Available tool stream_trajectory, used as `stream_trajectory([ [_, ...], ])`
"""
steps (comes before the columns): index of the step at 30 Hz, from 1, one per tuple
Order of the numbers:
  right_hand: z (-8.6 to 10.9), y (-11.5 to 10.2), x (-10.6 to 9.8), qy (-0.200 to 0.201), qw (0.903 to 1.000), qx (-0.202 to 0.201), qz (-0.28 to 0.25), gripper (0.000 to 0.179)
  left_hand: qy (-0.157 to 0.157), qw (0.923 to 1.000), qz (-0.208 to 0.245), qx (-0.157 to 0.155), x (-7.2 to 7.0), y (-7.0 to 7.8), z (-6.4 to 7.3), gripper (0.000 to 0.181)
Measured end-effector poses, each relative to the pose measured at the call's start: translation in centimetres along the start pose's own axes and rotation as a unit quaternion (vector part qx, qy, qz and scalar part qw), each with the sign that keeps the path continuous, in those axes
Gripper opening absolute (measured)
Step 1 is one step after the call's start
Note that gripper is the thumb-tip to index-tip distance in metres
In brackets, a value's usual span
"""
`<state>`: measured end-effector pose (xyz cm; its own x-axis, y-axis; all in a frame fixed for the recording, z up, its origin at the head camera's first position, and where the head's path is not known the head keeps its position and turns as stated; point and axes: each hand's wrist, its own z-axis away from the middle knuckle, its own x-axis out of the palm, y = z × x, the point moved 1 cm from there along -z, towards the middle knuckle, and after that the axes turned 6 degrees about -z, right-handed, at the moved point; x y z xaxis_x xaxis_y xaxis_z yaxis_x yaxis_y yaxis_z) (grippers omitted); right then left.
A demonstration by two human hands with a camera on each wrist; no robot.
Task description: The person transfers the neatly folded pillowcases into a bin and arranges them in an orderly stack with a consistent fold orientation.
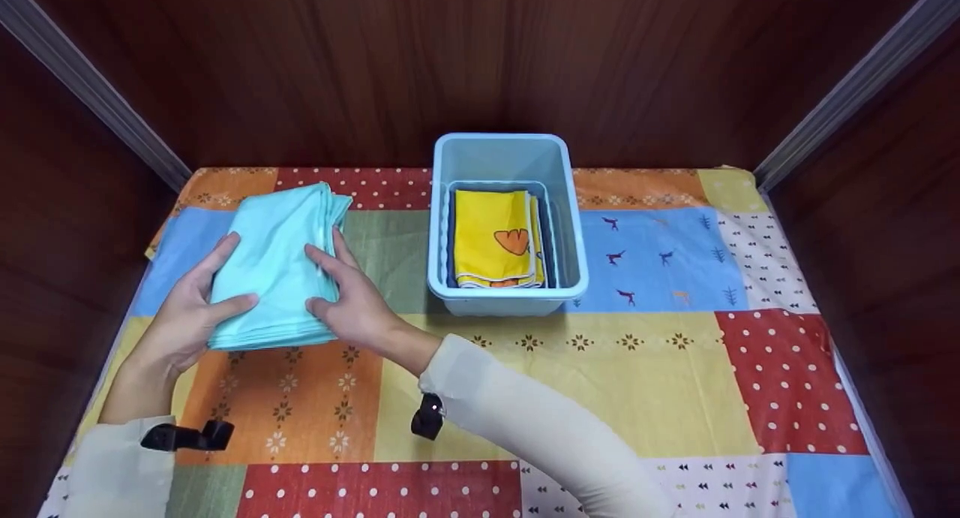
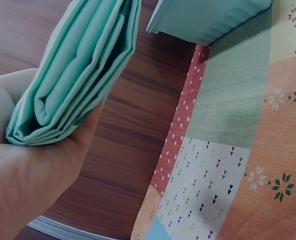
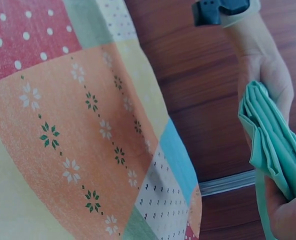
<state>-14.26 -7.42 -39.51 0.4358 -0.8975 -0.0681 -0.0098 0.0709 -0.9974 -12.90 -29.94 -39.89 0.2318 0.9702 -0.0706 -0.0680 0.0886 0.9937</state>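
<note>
A folded turquoise cloth (image 1: pixel 277 263), several layers thick, is held up over the left part of the table in the head view. My left hand (image 1: pixel 191 311) grips its left edge, thumb on top and fingers behind. On the opposite edge, my right hand (image 1: pixel 356 300) pinches the layers with the thumb in front. The left wrist view shows the cloth's folded end (image 2: pixel 68 95) seated in the left palm. In the right wrist view the stacked folds (image 3: pixel 273 140) lie between both hands.
A light blue plastic bin (image 1: pixel 506 305) stands at the back middle, with a folded yellow cloth (image 1: pixel 487 233) with orange carrot-like prints inside it. A patchwork tablecloth (image 1: pixel 600 398) covers the table. Dark wooden panels (image 1: pixel 480 67) rise at the back and sides.
</note>
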Motion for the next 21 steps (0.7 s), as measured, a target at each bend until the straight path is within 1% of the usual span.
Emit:
stream_trajectory([
  [7,-0.12,-0.45,-0.11,0.000,1.0000,-0.002,0.003,0.067,-0.001,1.0000,-0.002,0.001,-0.06,0.47,-0.23,0.092],
  [21,-0.30,-0.88,-0.40,0.000,0.9999,-0.010,0.009,0.066,0.001,1.0000,-0.001,0.000,-0.03,0.69,-0.44,0.092],
])
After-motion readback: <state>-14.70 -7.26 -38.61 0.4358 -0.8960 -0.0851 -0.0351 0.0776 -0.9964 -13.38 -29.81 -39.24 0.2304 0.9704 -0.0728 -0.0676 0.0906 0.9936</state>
